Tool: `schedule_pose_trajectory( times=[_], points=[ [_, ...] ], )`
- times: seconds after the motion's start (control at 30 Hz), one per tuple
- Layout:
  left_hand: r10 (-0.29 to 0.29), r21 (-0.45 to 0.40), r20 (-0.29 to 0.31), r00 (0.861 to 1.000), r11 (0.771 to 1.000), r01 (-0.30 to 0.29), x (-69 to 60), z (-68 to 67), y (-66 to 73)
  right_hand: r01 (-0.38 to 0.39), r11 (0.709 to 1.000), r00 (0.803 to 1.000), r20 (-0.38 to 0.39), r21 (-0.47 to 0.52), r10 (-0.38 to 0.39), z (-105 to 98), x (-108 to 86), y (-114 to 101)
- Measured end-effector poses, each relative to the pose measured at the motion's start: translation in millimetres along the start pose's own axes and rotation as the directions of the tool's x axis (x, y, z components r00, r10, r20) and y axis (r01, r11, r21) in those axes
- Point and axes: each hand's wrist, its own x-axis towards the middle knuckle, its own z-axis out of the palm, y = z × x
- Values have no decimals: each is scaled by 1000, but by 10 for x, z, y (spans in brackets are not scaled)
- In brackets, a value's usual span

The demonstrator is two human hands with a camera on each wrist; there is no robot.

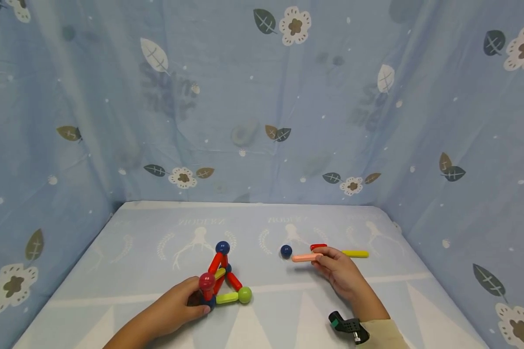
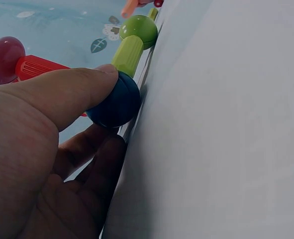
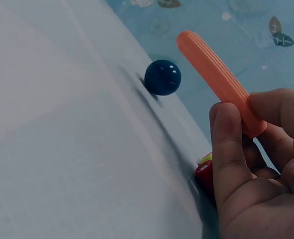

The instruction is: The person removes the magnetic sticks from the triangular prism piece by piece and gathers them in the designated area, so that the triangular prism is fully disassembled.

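On the left of the table stands a ball-and-rod toy structure (image 1: 220, 276) of red and yellow-green rods with blue, red and green balls. My left hand (image 1: 174, 308) grips it at a lower blue ball (image 2: 118, 102), the thumb pressed on that ball. A green ball (image 2: 138, 32) joins the yellow-green rod (image 2: 128, 55) that runs from it. My right hand (image 1: 340, 274) pinches one end of an orange rod (image 3: 216, 72) between thumb and fingers, its other end pointing left. Beside that rod, a loose blue ball (image 3: 162, 77) lies on the table.
A red rod (image 1: 318, 246) and a yellow rod (image 1: 355, 253) lie behind and beside the right hand. The pale patterned table (image 1: 135, 252) meets blue floral cloth (image 1: 244, 97) at the back and sides. A black wrist mount (image 1: 348, 327) sits on the right wrist.
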Motion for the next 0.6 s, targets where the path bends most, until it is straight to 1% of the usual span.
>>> schedule_pose_trajectory(
  times=[0.13,0.23,0.37,0.47,0.57,0.6],
  points=[
    [-5,-5,-1,1000,1000,5,1,3,2,4,1000,1000,12,16,-4,-19,55,11],
    [-10,-10,-1,1000,1000,10,-3,2,1,13,999,999,46,37,-15,-29,87,20],
    [-15,-13,1,1000,1000,15,-9,-6,6,27,998,998,63,54,-30,-43,86,11],
    [-22,-17,3,1000,1000,22,-11,-9,14,24,999,999,39,37,-25,-62,78,-1],
    [-28,-19,2,1000,999,28,-15,-13,19,24,999,999,33,21,-25,-99,82,-7],
    [-29,-18,1,1000,999,29,-16,-14,21,23,999,999,23,30,-24,-113,85,-7]
  ],
)
